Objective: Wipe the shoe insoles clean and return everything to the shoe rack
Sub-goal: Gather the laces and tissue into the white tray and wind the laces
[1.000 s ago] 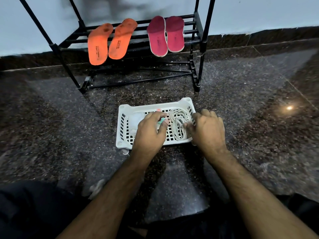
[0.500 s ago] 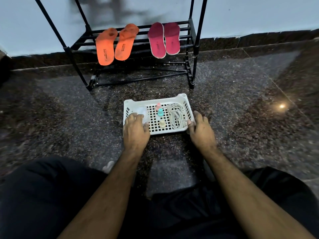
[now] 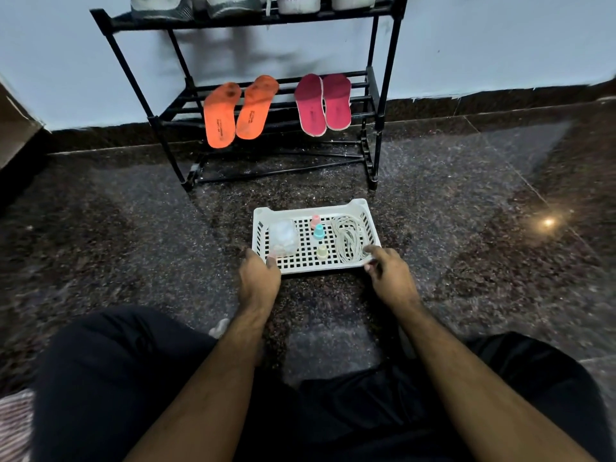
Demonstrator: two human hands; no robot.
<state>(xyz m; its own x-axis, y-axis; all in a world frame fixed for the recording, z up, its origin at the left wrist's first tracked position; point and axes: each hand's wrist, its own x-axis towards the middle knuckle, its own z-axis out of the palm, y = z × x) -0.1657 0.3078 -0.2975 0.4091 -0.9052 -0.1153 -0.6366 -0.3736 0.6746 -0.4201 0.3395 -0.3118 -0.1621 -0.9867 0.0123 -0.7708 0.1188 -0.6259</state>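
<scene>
Two orange insoles and two pink insoles lie side by side on the middle shelf of the black shoe rack. In front of it, a white slotted tray sits on the dark floor. It holds a clear plastic pack, three small bottles and a coil of white laces. My left hand grips the tray's near left corner, thumb over the rim. My right hand pinches the near right corner.
Pale shoes stand on the rack's top shelf. A brown box is at the far left by the wall. A white scrap lies on the floor beside my knee, and a striped cloth at bottom left.
Both hands have drawn back from among the tray's contents to its near corners. The view has tilted up, bringing the rack's top shelf into sight.
</scene>
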